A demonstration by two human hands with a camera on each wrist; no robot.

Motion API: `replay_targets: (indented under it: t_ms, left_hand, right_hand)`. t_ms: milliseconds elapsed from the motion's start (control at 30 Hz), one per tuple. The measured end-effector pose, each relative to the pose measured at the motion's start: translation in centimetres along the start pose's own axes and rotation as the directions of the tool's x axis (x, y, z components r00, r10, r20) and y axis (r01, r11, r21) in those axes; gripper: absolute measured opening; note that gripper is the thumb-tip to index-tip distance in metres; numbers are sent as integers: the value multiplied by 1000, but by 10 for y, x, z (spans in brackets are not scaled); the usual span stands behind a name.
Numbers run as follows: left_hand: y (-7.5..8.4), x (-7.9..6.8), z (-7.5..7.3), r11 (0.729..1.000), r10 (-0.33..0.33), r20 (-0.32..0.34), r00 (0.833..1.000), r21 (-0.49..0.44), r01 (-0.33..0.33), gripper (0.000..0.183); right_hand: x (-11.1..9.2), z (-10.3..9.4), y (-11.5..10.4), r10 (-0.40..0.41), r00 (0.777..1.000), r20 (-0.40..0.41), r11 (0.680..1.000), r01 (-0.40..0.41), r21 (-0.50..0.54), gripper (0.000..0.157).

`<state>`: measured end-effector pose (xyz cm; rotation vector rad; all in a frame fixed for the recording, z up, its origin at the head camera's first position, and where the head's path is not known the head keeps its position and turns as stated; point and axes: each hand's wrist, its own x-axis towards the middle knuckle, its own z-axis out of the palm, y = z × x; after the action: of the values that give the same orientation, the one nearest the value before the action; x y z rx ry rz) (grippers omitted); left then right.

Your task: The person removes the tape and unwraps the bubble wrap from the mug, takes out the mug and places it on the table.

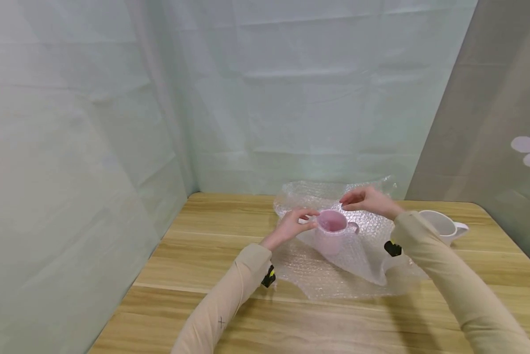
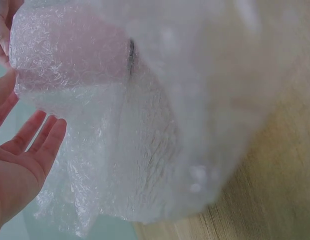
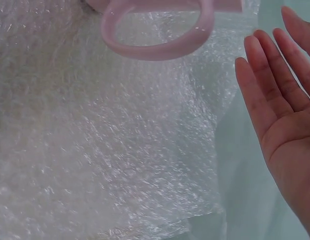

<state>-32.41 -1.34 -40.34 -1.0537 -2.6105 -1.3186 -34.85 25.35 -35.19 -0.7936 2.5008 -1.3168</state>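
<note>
A pink mug (image 1: 332,221) stands upright on a sheet of bubble wrap (image 1: 313,275), with a flap folded up over its front. My left hand (image 1: 291,225) is at the mug's left rim, fingers extended. In the left wrist view, its upper fingertips touch the wrap edge at the mug's mouth, while the other fingers (image 2: 51,139) lie straight. My right hand (image 1: 368,200) hovers above and behind the mug's right side, apart from it. The right wrist view shows that hand's fingers extended with nothing held, beside the mug's handle (image 3: 159,52), which sticks out uncovered.
A white mug (image 1: 442,223) stands on the wooden table (image 1: 220,231) to the right, partly hidden behind my right sleeve. Loose bubble wrap spreads behind the pink mug towards the pale curtain (image 1: 309,108) at the table's far edge.
</note>
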Motion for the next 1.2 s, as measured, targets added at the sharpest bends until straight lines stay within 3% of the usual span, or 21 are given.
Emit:
replay_targets:
  t_ms: [567, 800, 967, 1200]
  left_hand:
    - [1, 2, 2, 1000, 17, 4, 1000, -15, -17, 33]
    - [-1, 3, 3, 999, 37, -2, 999, -8, -37, 33]
    - [0, 3, 3, 999, 36, 1, 999, -8, -36, 33]
    - [2, 3, 2, 1000, 16, 9, 1000, -2, -16, 33]
  right_hand:
    - [-2, 11, 21, -82, 997, -5, 996, 82, 29, 37]
    - [-7, 12, 25, -83, 995, 63, 996, 81, 35, 45]
    - [-11, 14, 27, -90, 986, 138, 992, 78, 96, 43]
    - [-10, 17, 31, -126, 979, 158, 983, 101, 153, 42]
